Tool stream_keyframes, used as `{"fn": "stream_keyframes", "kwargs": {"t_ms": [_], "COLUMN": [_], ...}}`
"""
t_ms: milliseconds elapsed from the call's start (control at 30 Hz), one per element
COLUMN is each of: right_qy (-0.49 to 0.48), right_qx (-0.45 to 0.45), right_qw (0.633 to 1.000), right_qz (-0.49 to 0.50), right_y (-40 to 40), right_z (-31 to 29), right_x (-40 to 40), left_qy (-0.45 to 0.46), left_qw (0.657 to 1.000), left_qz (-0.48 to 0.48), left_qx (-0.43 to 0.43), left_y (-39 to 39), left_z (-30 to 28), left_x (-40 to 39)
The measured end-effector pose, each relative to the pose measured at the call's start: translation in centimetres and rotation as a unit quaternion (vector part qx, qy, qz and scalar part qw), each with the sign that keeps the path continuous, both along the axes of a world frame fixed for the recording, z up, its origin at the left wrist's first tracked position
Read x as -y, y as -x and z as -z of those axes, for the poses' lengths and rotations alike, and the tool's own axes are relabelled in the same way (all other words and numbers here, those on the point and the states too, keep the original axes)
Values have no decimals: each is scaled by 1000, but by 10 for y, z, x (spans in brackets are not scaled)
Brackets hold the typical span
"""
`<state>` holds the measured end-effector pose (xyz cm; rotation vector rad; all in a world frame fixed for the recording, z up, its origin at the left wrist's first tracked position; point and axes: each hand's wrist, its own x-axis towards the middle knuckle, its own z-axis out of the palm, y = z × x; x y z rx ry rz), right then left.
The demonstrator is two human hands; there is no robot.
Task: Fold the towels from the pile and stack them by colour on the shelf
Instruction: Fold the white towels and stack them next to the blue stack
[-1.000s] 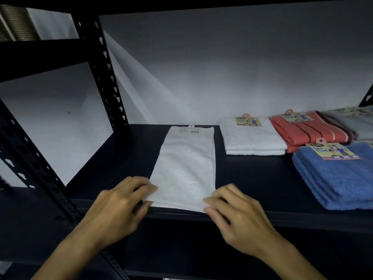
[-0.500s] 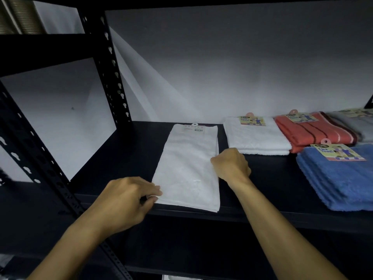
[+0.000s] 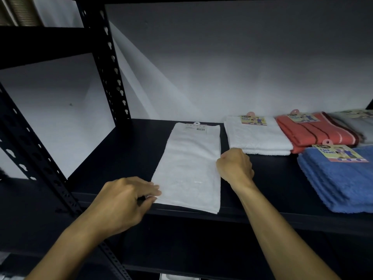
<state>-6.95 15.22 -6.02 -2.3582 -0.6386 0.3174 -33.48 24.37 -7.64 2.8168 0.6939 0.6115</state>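
A long white towel (image 3: 189,164), folded into a narrow strip, lies on the black shelf (image 3: 129,158) with its tag at the far end. My left hand (image 3: 125,201) pinches its near left corner at the shelf's front edge. My right hand (image 3: 235,166) is curled at the middle of the towel's right edge, fingers tucked at the edge. To the right lie a folded white towel (image 3: 256,138), an orange striped towel (image 3: 314,132) and a blue towel stack (image 3: 339,178).
A pale grey towel (image 3: 361,122) lies at the far right, partly cut off. A black perforated upright (image 3: 109,63) stands at the shelf's back left and another upright (image 3: 34,158) at the front left. A lower shelf runs beneath.
My right hand moved from the towel's near right corner up to the middle of its right edge. My left hand stayed at the near left corner.
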Motion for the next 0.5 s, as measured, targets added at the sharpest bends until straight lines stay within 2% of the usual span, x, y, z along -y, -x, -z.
{"fn": "stream_keyframes", "kwargs": {"t_ms": [67,133,233,300,400,500], "right_qy": [3,26,80,120,176,180], "right_qx": [25,96,233,287,288,267], "right_qw": [1000,995,966,941,920,913], "right_qz": [-10,-23,-78,-134,-199,-250], "right_y": [1,4,11,12,6,-6], "right_z": [1,1,5,10,11,10], "right_x": [-1,-4,-13,-19,-24,-28], "left_qy": [-14,-37,-80,-93,-96,-121], "left_qw": [1000,999,993,990,989,986], "left_qz": [4,19,57,76,97,106], "left_qx": [0,-14,-62,-75,-61,-54], "left_y": [2,2,2,1,1,-1], "left_z": [1,1,-1,1,7,13], "left_x": [-1,-1,-1,-4,-3,6]}}
